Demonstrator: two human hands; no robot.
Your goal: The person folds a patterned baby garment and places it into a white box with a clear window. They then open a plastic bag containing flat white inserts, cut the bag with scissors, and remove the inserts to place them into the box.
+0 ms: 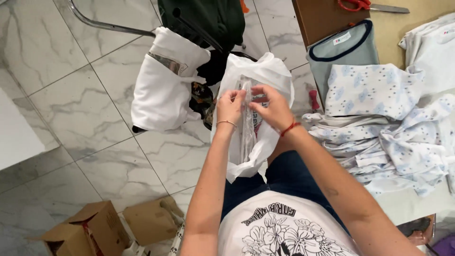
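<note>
Pinching the top edge of a clear plastic sleeve, the left hand and right hand are working it inside a white plastic bag over the lap. Judging by this, the sleeve is being separated or opened, which calls for a firmer two-sided pull. Right of the bag, blue-printed white garments are lying on the table.

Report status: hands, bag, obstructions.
Left hand and right hand both pinching clear plastic sleeves inside white plastic bag. Nothing obstructing; patterned garments lie apart, on table.
</note>
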